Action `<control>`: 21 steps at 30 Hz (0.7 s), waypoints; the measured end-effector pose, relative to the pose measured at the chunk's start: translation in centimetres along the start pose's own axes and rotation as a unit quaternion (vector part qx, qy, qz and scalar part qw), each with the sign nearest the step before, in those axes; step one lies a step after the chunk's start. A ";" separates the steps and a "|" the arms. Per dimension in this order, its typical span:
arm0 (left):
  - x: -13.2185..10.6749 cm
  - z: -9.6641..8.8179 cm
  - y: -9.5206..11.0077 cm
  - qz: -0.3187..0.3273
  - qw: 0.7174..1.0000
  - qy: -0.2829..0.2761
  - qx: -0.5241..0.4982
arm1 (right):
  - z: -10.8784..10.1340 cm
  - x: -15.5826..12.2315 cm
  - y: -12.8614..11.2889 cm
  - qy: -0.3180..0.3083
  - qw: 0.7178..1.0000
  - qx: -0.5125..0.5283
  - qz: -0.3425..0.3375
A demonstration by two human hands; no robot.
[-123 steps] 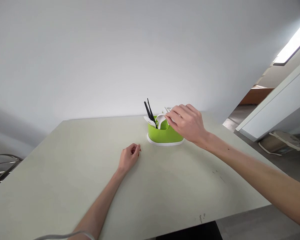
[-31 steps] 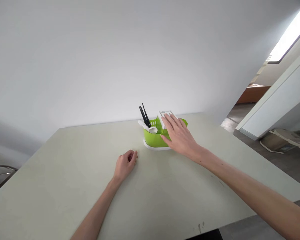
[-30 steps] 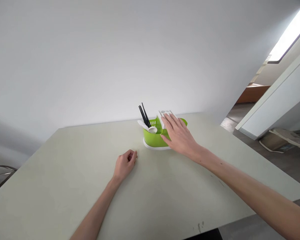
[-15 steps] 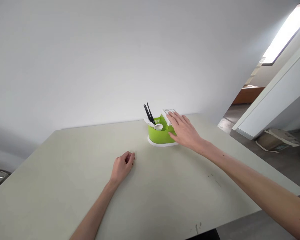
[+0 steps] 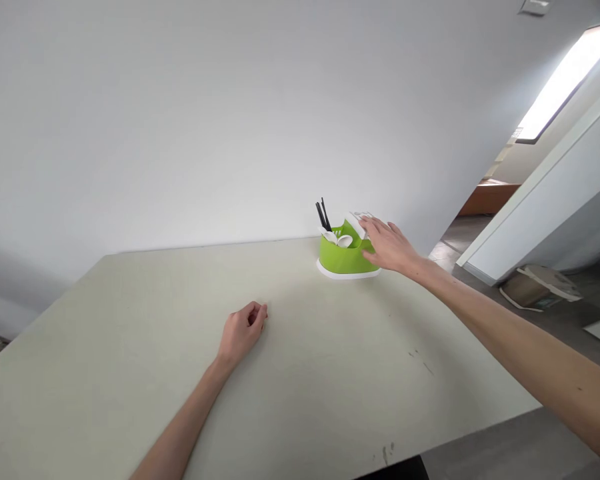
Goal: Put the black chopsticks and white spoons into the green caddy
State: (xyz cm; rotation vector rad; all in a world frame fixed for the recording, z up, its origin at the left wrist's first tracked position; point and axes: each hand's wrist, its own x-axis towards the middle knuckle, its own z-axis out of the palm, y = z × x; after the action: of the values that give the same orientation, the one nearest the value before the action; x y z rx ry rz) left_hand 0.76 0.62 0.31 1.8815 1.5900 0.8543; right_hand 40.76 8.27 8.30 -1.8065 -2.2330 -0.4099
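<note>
A green cutlery holder point(image 5: 344, 259) with a white base stands at the far right part of the table point(image 5: 145, 347), close to the wall. Black chopsticks point(image 5: 323, 216) and white spoons point(image 5: 345, 241) lean in its left part. My right hand point(image 5: 387, 245) grips the holder's right side, fingers over the white perforated top point(image 5: 356, 223) and thumb at the front. The hand hides that end of the holder. My left hand point(image 5: 243, 333) rests on the table in a loose fist, with nothing visible in it.
A white wall point(image 5: 205, 133) rises behind the table. Dark marks point(image 5: 420, 360) show on the tabletop near its right front. Beyond the right edge, a cardboard box point(image 5: 537, 287) lies on the grey floor.
The cutlery holder has shifted right and farther back toward the wall with my right hand on it. My left hand stays in place; the view has turned slightly.
</note>
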 end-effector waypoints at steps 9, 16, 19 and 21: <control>-0.1 0.1 0.4 0.005 1.000 0.000 0.003 | -0.1 0.6 4.4 -0.052 0.996 -0.039 0.065; 0.1 0.2 0.4 0.008 1.000 0.002 0.007 | -0.8 -2.1 5.6 -0.031 0.993 -0.043 0.101; 0.1 0.4 0.3 0.009 1.000 0.000 0.008 | -0.5 -6.2 3.5 0.064 0.995 -0.030 0.077; 0.1 0.5 0.4 0.007 1.000 -0.001 0.012 | 0.3 -9.4 1.5 0.090 0.994 -0.007 0.068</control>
State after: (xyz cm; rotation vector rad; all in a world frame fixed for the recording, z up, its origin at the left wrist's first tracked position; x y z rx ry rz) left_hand 1.38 0.61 0.27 1.9111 1.5935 0.8429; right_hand 44.18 0.14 4.78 -1.8362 -1.9800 -0.5390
